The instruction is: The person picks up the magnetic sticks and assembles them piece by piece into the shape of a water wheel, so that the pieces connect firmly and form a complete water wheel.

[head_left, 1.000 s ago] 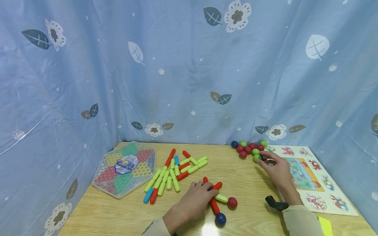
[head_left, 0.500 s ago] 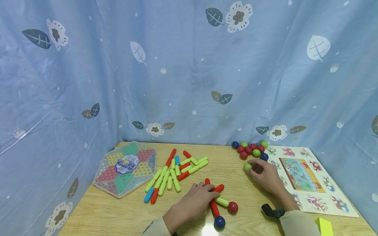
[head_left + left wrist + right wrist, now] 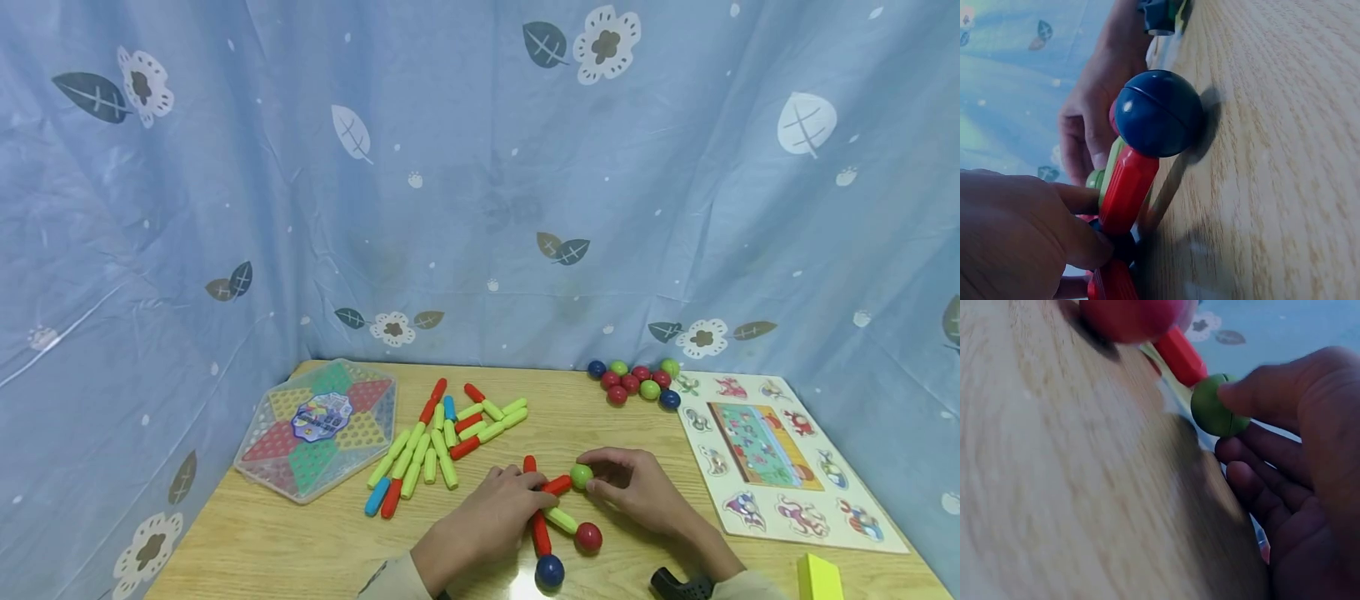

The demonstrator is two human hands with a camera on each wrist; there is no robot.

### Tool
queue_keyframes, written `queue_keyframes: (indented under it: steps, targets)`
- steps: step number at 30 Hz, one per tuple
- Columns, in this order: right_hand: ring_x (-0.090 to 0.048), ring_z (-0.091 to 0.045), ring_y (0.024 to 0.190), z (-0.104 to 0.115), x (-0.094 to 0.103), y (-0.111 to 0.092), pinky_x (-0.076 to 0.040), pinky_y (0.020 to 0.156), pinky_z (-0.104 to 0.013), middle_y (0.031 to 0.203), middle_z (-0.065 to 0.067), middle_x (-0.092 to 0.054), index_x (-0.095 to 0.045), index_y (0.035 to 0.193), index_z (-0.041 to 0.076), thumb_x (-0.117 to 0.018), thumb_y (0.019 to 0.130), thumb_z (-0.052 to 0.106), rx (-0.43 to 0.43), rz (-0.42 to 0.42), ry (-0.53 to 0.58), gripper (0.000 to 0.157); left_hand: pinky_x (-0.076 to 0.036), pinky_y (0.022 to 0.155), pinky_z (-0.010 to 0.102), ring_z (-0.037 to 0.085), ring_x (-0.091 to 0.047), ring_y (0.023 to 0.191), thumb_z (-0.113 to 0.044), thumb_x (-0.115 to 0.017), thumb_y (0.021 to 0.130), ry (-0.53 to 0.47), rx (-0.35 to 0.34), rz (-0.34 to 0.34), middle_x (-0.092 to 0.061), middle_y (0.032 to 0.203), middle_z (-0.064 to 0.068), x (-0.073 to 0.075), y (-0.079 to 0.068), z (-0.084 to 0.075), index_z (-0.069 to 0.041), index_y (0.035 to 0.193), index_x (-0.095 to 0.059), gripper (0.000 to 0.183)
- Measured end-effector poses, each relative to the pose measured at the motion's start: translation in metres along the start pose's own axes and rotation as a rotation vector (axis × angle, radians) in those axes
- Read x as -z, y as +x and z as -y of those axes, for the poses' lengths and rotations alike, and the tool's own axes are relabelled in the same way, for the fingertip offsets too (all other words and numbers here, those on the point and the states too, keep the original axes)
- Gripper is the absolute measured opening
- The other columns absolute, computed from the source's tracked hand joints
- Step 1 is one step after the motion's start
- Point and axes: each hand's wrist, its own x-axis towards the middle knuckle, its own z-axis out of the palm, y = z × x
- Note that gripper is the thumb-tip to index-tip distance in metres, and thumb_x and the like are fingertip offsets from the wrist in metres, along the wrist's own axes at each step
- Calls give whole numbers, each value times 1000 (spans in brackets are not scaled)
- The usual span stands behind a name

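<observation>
My left hand grips a toy of joined rods and balls at its dark hub ball. From the hub, a red rod leads to a dark blue ball at the near end. A yellow-green rod ends in a red ball. Another red rod points toward the right, and one more red rod points away. My right hand pinches a green ball between thumb and fingers, right at the tip of the right-pointing rod. My left fingers hide part of the hub.
Several loose yellow-green, red and blue rods lie left of the middle. A hexagonal game board stands at far left. Several balls cluster at the back, beside a sea-animal puzzle board. A yellow block sits at front right.
My right hand has carried the green ball from the back cluster, leftward and nearer, to the red rod's tip. The held toy has turned a little; its dark blue ball shifted nearer and left.
</observation>
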Motion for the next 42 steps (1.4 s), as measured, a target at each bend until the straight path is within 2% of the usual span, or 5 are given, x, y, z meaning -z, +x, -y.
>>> queue_keyframes:
  steps: [11, 21, 27, 34, 42]
  targets:
    - [-72, -8, 89, 2, 1, 0, -60, 81, -24, 104, 0, -81, -81, 115, 16, -86, 95, 13, 29, 29, 13, 21, -53, 109, 41, 15, -64, 127, 3, -81, 91, -53, -56, -4, -66, 148, -7, 4, -2, 5, -36, 146, -69, 68]
    - [-74, -10, 95, 0, 12, 0, -61, 85, -25, 112, -8, -81, -80, 120, 10, -82, 99, 16, -5, 89, 82, 23, -49, 117, 43, 8, -63, 136, -19, -92, 89, -129, -30, 39, -70, 144, -12, 7, -1, 7, -31, 152, -65, 70]
    - [-76, -6, 103, -17, 29, 6, -62, 87, -22, 120, -22, -78, -76, 126, 0, -75, 102, 5, 11, -114, 108, 24, -51, 114, 38, 5, -67, 127, -19, -85, 96, -160, -49, 12, -74, 135, -13, 6, 1, 7, -25, 146, -69, 53]
    - [-71, 5, 100, -32, 47, 18, -59, 86, -14, 120, -21, -78, -76, 129, -1, -76, 103, 7, -48, -374, 47, 27, -53, 111, 38, 4, -69, 122, -9, -66, 107, -160, -77, -44, -76, 132, -14, 2, 2, 8, -24, 139, -73, 35]
    - [-69, 9, 98, -43, 54, 36, -54, 84, -8, 124, -22, -78, -77, 129, 1, -80, 102, 17, -98, -508, -43, 31, -45, 95, 39, 16, -65, 111, -14, -76, 103, 99, 2, -227, -74, 130, -7, -4, 5, 2, -26, 130, -76, 30]
